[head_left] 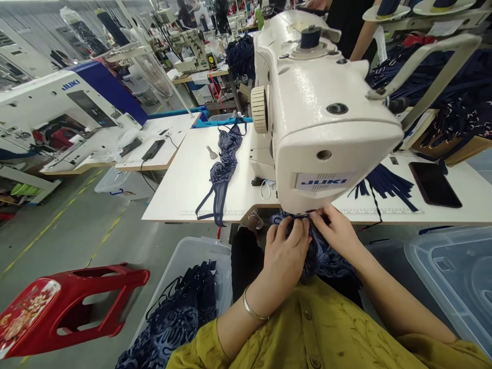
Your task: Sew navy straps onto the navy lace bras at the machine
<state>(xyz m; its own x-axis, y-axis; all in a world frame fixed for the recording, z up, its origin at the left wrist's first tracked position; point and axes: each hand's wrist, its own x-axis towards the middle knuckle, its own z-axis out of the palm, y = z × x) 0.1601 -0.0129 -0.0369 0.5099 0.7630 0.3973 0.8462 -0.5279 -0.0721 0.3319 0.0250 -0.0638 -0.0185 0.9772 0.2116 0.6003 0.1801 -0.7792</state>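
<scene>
Close under the head of the white sewing machine (338,138), both hands work on a navy patterned bra (326,256) that is bunched in my lap. My left hand (286,246), with a silver bangle at the wrist, has its fingers curled down over the fabric. From the other side, my right hand (334,228) pinches the cloth near the machine's front edge. The machine head hides the needle and part of the fabric. Another navy bra (226,159) lies stretched out on the white table, left of the machine.
A clear bin (192,246) at lower left holds several navy bras (180,312). A red stool (88,302) stands on the floor. Navy strips (392,187) and a phone (434,184) lie right of the machine. Another clear bin (453,271) is at right. A person's arm (363,41) shows behind.
</scene>
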